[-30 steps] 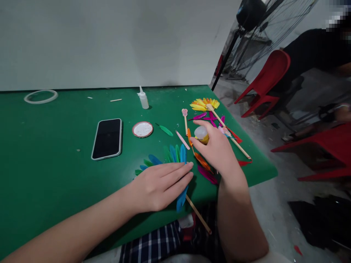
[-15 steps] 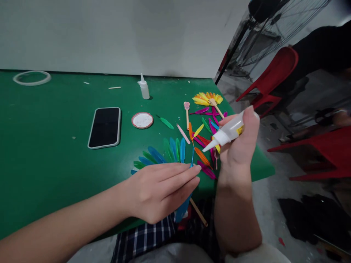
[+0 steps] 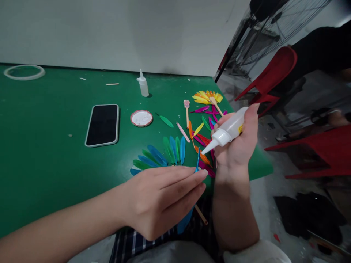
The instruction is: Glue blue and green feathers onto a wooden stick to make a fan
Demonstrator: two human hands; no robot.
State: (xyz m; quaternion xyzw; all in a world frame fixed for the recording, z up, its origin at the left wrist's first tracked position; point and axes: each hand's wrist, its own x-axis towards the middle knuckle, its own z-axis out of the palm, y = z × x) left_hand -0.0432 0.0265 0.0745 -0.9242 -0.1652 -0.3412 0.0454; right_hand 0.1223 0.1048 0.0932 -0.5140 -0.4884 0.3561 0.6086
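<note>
My left hand (image 3: 167, 197) pinches a blue feather (image 3: 185, 221). Its thin shaft pokes up above the fingertips, while its broad part hangs below the hand. In my right hand (image 3: 241, 142) is a white squeeze glue bottle (image 3: 233, 125), tilted with the nozzle pointing down and left. The nozzle tip is close beside the feather's shaft; whether they touch, I cannot tell. Behind my left hand, a fan of blue and green feathers (image 3: 157, 155) lies on the table, its lower part hidden. A wooden stick (image 3: 201, 214) shows below my left hand.
The green table (image 3: 55, 175) holds a phone (image 3: 102, 125), a round white lid (image 3: 141, 118) and a second small bottle (image 3: 143, 87). Loose colourful feathers (image 3: 201, 138) and a yellow feather fan (image 3: 207, 97) lie near its right edge. Red chairs (image 3: 279, 73) and a person are beyond.
My left hand has moved right with the blue feather, bringing its shaft up to the nozzle. The glue bottle has shifted slightly left.
</note>
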